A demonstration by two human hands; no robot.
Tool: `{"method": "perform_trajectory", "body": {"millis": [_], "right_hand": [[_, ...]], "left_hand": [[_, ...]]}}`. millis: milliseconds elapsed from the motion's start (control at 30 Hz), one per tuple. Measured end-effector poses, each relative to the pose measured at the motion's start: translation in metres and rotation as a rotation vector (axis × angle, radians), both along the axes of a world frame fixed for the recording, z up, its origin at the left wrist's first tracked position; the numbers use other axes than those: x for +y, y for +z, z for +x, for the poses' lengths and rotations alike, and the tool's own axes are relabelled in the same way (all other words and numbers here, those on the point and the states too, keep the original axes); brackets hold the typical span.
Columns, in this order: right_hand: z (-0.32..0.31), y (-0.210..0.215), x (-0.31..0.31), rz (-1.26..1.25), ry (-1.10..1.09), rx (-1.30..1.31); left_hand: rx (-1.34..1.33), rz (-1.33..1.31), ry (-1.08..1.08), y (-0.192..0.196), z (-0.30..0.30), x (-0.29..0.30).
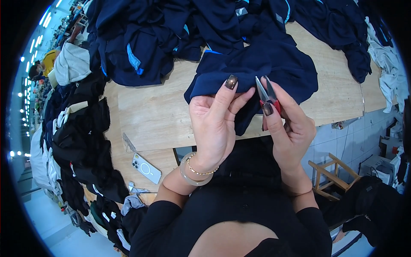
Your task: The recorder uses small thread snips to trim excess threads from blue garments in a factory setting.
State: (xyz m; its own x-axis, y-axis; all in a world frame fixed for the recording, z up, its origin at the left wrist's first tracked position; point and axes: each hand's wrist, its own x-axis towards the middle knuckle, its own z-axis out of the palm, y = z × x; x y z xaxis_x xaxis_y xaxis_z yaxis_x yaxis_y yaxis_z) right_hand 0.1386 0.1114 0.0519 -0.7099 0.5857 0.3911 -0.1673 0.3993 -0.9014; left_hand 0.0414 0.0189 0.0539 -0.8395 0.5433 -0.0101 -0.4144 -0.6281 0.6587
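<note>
Nearest to me, at the left of the bench (150, 107), a white phone (146, 168) lies face down on the lower wooden ledge, and dark clothes (81, 141) are heaped along that left side. On the right, below the bench edge, a small wooden stool (332, 175) stands on the tiled floor.

My left hand (214, 124) is raised over the near edge of the bench, palm toward me, its grip pinched together on a fold of the navy garment (265, 68), with the thumb pressed on top of the cloth. My right hand (289, 124) is just beside it, its grip clamped on a pair of thread snips (267, 94) with red handles; the blades point up and away from me, their tips close together and touching or nearly touching the cloth edge, I cannot tell which.

The navy garment lies bunched on the bench just beyond my hands, its near edge hanging over the bench edge. Farther back, a pile of navy garments (171, 34) with light blue trim covers the far side of the bench.
</note>
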Motion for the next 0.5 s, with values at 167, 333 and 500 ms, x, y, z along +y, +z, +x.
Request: {"method": "perform_trajectory", "body": {"millis": [167,333,500], "right_hand": [[0.002,0.001,0.003,-0.082,0.003,0.094],[0.002,0.007,0.001,-0.069,0.042,0.003],[0.004,0.006,0.002,-0.107,0.069,-0.035]], "left_hand": [[0.104,-0.017,-0.042,-0.008,-0.002,-0.003],[0.155,-0.003,0.009,-0.011,-0.002,0.0],[0.146,-0.005,0.033,-0.013,-0.002,0.0]]}}
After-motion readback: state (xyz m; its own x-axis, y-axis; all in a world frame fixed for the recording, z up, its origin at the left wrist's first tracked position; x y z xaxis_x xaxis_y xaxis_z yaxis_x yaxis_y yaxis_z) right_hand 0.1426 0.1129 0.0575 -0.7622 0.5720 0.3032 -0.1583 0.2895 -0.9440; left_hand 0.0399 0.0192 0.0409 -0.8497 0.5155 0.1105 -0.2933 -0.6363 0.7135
